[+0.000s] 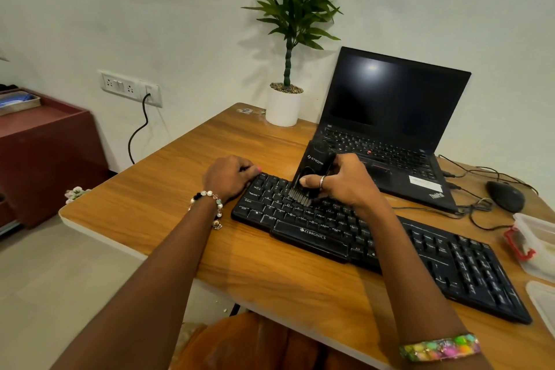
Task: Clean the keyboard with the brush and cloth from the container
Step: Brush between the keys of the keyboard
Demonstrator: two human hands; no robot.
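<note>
A black Zebronics keyboard (378, 246) lies slanted across the wooden desk. My right hand (345, 183) grips a black brush (309, 174), and its grey bristles press on the keys near the keyboard's upper left. My left hand (229, 177) rests curled on the keyboard's far left corner, holding it down. A clear plastic container (537, 237) with a red clip stands open at the right edge of the desk. I see no cloth.
An open black laptop (390, 129) sits just behind the keyboard, close to the brush. A white potted plant (283, 105) stands at the back. A black mouse (504, 195) and loose cables lie at right. The container's lid (543, 300) is near the front right.
</note>
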